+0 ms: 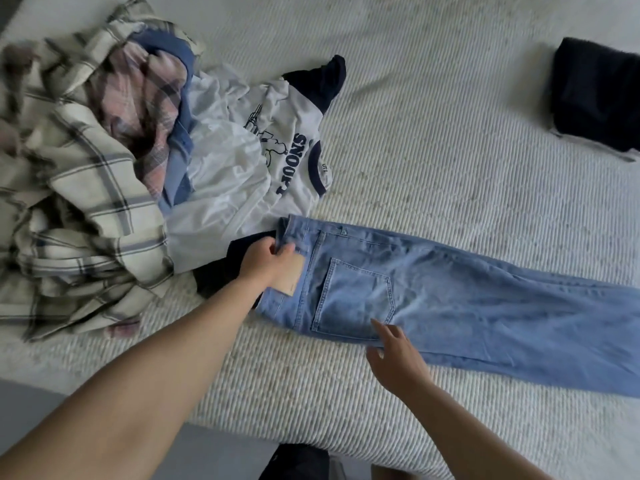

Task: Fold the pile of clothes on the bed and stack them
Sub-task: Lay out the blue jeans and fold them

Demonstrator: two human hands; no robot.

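i see the light blue jeans (450, 299) laid flat across the right half of the frame, waistband toward the centre, legs running off the right edge, back pocket up with a tan patch at the waist whose writing i cannot read. my left hand (266, 261) pinches the waistband corner, fingers curled round the denim. my right hand (394, 351) is spread loose over the near edge of the jeans below the pocket, gripping nothing; i cannot tell if it touches the cloth. just above the waistband a white t-shirt (249, 161) with navy trim reads "snoopy" upside down, with a small neck label that looks like "ut". left of it sits the unfolded pile (79, 181): a cream plaid shirt, a pink plaid piece, something blue. a folded dark garment (595, 95) lies at the upper right edge, well apart. the ribbed white bed cover (433, 133) is bare between it and the jeans, and the bed's near edge runs along the bottom.
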